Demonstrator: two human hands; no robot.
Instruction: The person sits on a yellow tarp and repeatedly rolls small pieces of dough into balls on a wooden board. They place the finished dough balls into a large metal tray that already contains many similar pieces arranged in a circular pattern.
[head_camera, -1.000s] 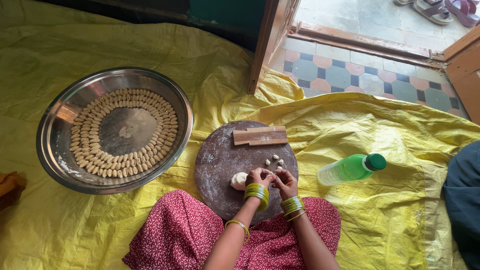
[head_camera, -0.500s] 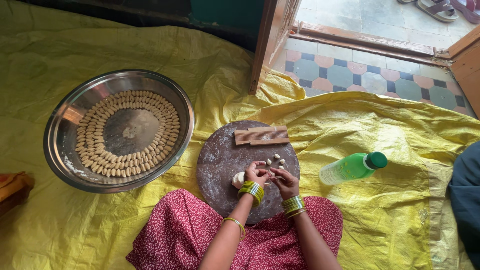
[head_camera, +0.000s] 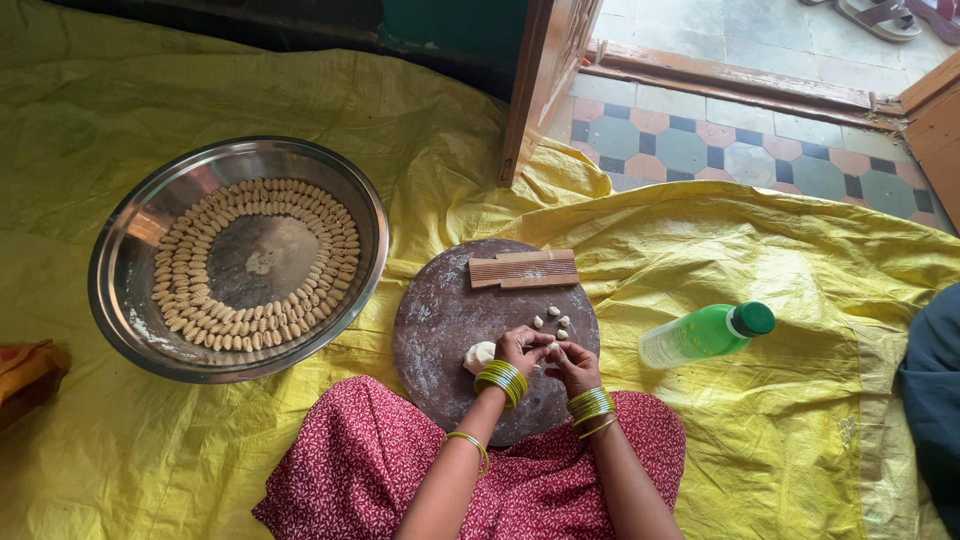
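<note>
Underneath everything lies a yellow sheet (head_camera: 760, 250), creased, covering the floor from left to right. Far right, a strip of patterned tiles (head_camera: 720, 150) shows past a wooden door frame (head_camera: 545, 70). On the left of the sheet sits a big steel pan (head_camera: 125, 300), and inside it small ridged dough shells (head_camera: 250, 325) are laid in close rings around a bare floury middle. Near the bottom, the person's lap is covered in red printed cloth (head_camera: 400, 470).

Right of the pan, and just beyond the lap, lies a round dark board (head_camera: 440, 310), dusted with flour. A ridged wooden press (head_camera: 523, 269) rests on its far edge. Well to the right of the board, a green plastic bottle (head_camera: 705, 333) lies on its side on the sheet.

Both hands meet over the near right part of the board. The left hand (head_camera: 520, 348), green bangles at the wrist, is curled narrow, fingertips pinching a small bit of dough (head_camera: 551, 348). The right hand (head_camera: 573, 362) is curled the same way, its fingertips touching that same bit. A pale dough lump (head_camera: 479, 355) sits on the board just left of the left hand. A few tiny cut pieces (head_camera: 552, 318) lie on the board just beyond the fingers.
</note>
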